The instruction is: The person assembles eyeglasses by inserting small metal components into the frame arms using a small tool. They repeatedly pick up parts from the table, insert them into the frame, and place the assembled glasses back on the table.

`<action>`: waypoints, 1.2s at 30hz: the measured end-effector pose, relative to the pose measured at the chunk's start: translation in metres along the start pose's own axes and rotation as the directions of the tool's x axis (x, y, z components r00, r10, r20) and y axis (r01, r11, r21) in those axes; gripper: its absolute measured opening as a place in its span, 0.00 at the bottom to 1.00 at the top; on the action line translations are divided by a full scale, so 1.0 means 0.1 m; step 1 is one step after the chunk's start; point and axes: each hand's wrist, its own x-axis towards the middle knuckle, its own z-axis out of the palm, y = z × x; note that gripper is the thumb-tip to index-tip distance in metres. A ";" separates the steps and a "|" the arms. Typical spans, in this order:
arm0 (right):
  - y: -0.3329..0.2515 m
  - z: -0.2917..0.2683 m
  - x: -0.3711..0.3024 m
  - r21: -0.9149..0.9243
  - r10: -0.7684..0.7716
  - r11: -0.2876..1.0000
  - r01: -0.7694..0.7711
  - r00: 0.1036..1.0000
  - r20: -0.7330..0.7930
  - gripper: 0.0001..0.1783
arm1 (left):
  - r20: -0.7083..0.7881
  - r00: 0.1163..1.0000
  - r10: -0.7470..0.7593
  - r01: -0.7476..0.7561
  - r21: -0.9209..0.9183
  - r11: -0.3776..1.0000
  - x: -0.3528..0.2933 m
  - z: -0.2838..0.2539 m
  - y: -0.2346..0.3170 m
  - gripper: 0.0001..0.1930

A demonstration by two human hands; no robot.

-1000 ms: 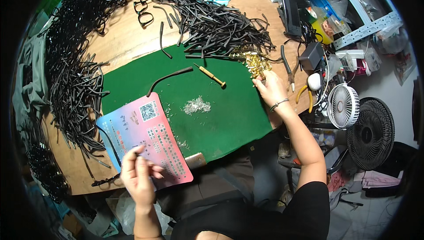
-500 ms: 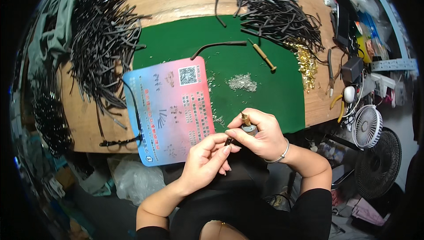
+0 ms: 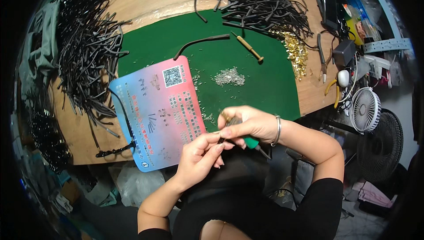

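My left hand (image 3: 198, 157) pinches a small dark piece (image 3: 221, 140) between thumb and fingertips; most of it is hidden by the fingers. My right hand (image 3: 254, 124) is closed around a small powered screwdriver (image 3: 250, 142) with a brass front end, a grey body and a green rear part with a cable. Its tip points up and left, and the right thumb meets the left fingertips. Beyond the hands, a heap of tiny silvery screws (image 3: 230, 77) lies on the green mat (image 3: 260, 94). A dark glasses temple (image 3: 201, 40) and a brass hand screwdriver (image 3: 250, 49) lie farther back.
A blue-and-pink printed pad (image 3: 152, 96) overlaps the mat's left, with a dark glasses frame (image 3: 117, 151) at its edge. Black temples are heaped at left (image 3: 88, 59) and back right (image 3: 265, 6). Gold parts (image 3: 297, 54), yellow-handled pliers (image 3: 337, 95) and a white fan (image 3: 365, 110) stand right.
My right hand has turned, tilting the screwdriver so that its green rear part now shows. My left hand keeps its pinch. The whole view has shifted slightly.
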 end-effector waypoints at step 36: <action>0.22 -0.11 -0.02 -0.950 -0.779 -0.085 -0.299 0.614 -0.123 0.24 | -0.240 0.970 0.020 0.016 0.148 0.989 0.08 -0.10 0.02 0.13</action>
